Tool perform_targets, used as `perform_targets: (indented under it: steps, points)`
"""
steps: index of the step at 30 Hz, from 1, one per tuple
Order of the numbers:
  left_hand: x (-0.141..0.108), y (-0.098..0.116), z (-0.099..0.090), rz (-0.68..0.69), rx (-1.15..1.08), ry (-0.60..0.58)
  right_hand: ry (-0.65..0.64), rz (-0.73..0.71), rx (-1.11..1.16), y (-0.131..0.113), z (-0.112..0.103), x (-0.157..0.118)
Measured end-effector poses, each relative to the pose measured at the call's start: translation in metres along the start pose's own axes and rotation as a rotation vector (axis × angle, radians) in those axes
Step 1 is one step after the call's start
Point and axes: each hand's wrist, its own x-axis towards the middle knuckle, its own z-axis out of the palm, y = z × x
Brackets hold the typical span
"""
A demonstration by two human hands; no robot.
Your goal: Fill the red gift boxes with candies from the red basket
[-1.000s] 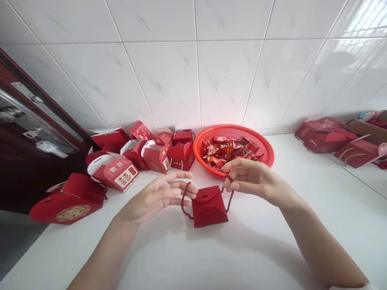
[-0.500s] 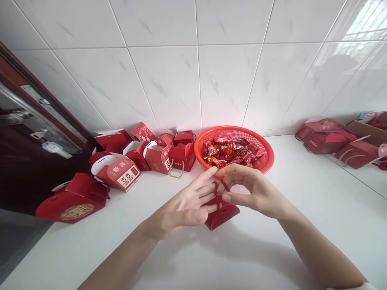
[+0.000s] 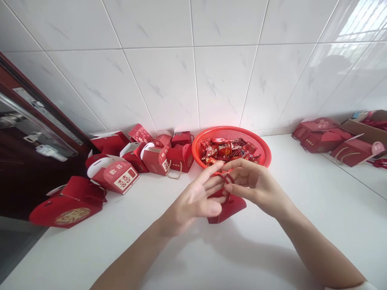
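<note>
A small red box [image 3: 225, 210] stands on the white counter in front of the candy basket, its upper part largely hidden by my hands. Its dark red twisted cord [image 3: 229, 178] runs up between my fingers. My right hand [image 3: 254, 186] pinches the cord between thumb and fingers. My left hand [image 3: 196, 201] is beside it, palm turned up, fingers spread against the cord and thumb apart. The fingertips of both hands nearly meet above the box.
Behind my hands is a red plastic basket [image 3: 266, 151] of red-wrapped candies [image 3: 225, 149]. Several red boxes [image 3: 116, 175] line the left side. More red boxes [image 3: 322, 139] and a cardboard box [image 3: 359, 129] are at the right. Keys [image 3: 50, 152] hang at the door.
Both hands have moved slightly closer together around the cord. The small red box has turned and shifted a little to the right. The whole view has shifted slightly.
</note>
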Motion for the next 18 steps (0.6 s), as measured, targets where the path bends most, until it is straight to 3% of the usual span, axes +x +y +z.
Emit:
perform_targets:
  steps: [3, 10, 14, 18]
  points:
    - [-0.004, -0.001, 0.000, 0.016, 0.364, 0.155, 0.027, 0.027, 0.156, 0.000, -0.005, 0.001]
    - [0.001, -0.017, 0.000, 0.347, 0.973, 0.369, 0.048, 0.029, 0.291, -0.002, -0.010, 0.000]
    - [0.008, -0.028, 0.002, 0.301, 1.026, 0.390, 0.060, 0.026, 0.312, -0.004, -0.008, -0.001]
    - [0.011, -0.034, 0.005, 0.186, 0.952, 0.309, 0.049, 0.034, 0.340, -0.004, -0.006, -0.001]
